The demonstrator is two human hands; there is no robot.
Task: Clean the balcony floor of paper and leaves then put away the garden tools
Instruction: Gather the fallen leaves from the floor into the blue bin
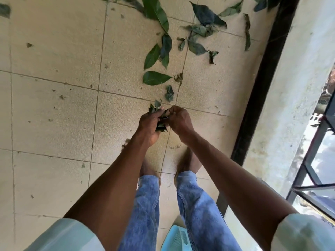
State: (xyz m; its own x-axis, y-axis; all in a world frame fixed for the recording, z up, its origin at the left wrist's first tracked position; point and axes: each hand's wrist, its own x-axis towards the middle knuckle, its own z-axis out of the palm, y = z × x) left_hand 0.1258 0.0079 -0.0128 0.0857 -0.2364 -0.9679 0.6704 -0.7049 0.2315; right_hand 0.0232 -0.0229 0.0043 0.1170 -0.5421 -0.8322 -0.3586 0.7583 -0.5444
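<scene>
Left hand (pixel 151 124) clenched round a bunch of picked-up leaves (pixel 159 122), serving as the store; right hand (pixel 178 120) pinches more into it. Loose leaves (pixel 157 77) lie ahead on the tiled floor (pixel 54 98), toward its black-edged wall side. No paper visible.

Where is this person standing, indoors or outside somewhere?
Most likely a balcony: a tiled floor strewn with fallen leaves, and a black metal railing at the edge with open air beyond.

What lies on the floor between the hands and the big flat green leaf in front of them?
In the head view, one small crumpled leaf lies between the hands and the flat green leaf. The rest is bare tile with small crumbs.
</scene>
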